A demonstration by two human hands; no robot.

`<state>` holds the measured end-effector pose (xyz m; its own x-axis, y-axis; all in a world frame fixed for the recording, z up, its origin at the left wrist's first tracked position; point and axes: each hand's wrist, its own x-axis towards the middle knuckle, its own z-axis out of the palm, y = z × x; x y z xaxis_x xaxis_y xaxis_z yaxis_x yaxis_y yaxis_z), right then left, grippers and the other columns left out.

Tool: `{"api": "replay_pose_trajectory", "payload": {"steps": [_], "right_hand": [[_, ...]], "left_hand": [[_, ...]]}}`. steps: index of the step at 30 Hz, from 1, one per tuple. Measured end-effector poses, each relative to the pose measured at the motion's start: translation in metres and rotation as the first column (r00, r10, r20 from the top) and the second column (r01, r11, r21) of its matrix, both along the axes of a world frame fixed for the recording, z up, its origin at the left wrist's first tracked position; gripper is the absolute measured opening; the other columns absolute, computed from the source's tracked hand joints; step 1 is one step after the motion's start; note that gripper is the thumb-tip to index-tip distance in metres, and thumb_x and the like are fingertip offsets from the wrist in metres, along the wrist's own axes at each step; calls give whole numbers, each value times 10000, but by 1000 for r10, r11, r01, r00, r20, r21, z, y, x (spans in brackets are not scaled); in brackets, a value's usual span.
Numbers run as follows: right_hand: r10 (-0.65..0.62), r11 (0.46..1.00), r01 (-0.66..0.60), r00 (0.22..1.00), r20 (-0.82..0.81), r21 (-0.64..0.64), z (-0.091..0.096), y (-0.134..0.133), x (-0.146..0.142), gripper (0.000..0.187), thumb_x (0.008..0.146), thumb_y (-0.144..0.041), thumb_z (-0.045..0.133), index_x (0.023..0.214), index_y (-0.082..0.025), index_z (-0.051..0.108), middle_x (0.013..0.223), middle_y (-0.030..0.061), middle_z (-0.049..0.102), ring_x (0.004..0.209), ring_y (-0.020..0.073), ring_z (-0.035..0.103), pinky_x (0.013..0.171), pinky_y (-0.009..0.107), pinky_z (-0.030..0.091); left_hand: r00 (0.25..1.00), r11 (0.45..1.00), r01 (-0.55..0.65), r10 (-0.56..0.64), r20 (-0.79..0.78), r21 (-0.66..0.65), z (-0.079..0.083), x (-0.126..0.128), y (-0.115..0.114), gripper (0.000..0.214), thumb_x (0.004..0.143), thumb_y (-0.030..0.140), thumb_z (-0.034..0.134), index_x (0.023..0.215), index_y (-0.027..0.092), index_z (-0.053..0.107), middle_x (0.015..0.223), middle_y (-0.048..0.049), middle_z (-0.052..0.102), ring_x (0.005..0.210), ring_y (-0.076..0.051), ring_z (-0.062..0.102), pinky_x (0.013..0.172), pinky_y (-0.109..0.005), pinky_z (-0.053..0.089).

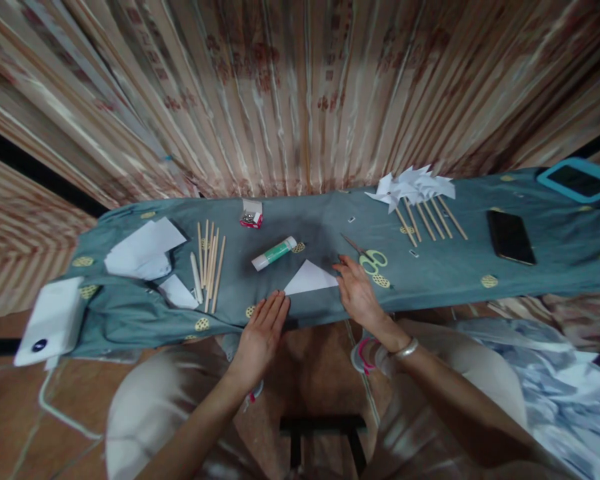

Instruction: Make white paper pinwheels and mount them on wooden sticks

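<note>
A white sheet folded into a triangle (310, 279) lies on the cloth-covered table between my hands. My left hand (263, 328) rests flat at its left corner, fingers stretched out side by side. At the right corner, my right hand (357, 292) touches the paper with slightly bent, parted fingers. Just beyond the triangle lies a glue stick (275, 253) with a green label. Scissors (369, 257) with light green handles lie beside my right hand, blades pointing away to the left.
Wooden sticks (211, 267), a white pen-like rod (196, 279) and paper sheets (143, 250) lie left. A small red box (251, 215) holds metal pieces. Paper pinwheels (415, 185) on sticks, a phone (510, 237) and a blue-framed tablet (580, 180) lie right. A white device (53, 320) sits at the left end.
</note>
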<state>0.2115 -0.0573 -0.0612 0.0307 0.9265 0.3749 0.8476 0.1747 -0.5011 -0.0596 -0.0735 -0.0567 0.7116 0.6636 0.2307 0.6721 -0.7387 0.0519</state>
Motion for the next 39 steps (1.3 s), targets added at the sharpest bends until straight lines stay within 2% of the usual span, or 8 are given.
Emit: {"api": "replay_pose_trajectory", "payload": {"steps": [3,7,10,15,19,23,31,39], "right_hand": [[7,1000,-7,1000,-9,6,0,0,0,368,928,-154,372,1190,-162,631,1355,179,561,1261,303,526,1085,541,424],[16,1000,-16,1000,-6,5,-1,1,1,388,923,-142,351,1192,-133,630,1366,199,549,1256,303,528,1079,532,432],[24,1000,-24,999,-34,3,0,3,2,411,922,-132,334,1209,-148,628,1366,185,558,1266,299,527,1085,542,424],[41,999,-44,996,-81,-31,8,6,2,371,984,-306,366,1155,-152,658,1330,185,601,1242,305,560,1084,528,432],[89,993,-96,991,-98,-69,10,10,-2,310,942,-400,506,1078,-180,678,1334,175,604,1235,308,577,1064,517,453],[82,992,-94,985,-154,-78,6,13,-2,227,895,-361,579,1014,-198,682,1327,165,610,1217,301,602,1040,500,479],[120,990,-130,984,-133,-63,11,5,6,196,919,-307,545,1007,-230,702,1316,114,634,1227,277,599,1067,486,467],[95,989,-111,983,-159,-95,14,-4,17,128,913,-284,570,938,-215,675,1335,121,621,1244,270,589,1081,477,449]], "left_hand": [[1000,1000,-6,6,7,-3,1,1,0,591,904,118,460,1488,96,370,1525,-181,438,1435,-288,387,1130,-493,419],[1000,1000,-19,19,-2,3,2,3,-1,556,917,158,478,1463,75,409,1515,-189,448,1420,-298,412,1128,-484,421],[999,999,-33,33,7,3,1,4,-2,574,927,175,475,1484,80,377,1514,-192,449,1423,-295,408,1128,-489,417],[997,997,-51,48,53,56,-3,6,-4,554,943,195,472,1479,90,378,1492,-184,483,1399,-296,446,1113,-479,432],[996,995,-58,52,74,80,-2,8,-4,521,947,199,477,1446,69,407,1471,-192,507,1381,-300,469,1097,-479,445],[994,997,-71,67,91,42,-2,9,-5,549,954,211,465,1481,97,361,1479,-188,498,1391,-289,457,1107,-482,429],[984,996,-94,92,153,6,2,14,-2,576,946,212,482,1491,110,328,1429,-194,544,1344,-298,502,1075,-492,432],[977,991,-134,134,168,-10,11,19,3,477,950,256,507,1405,124,448,1326,-187,610,1231,-313,569,983,-462,459]]}}
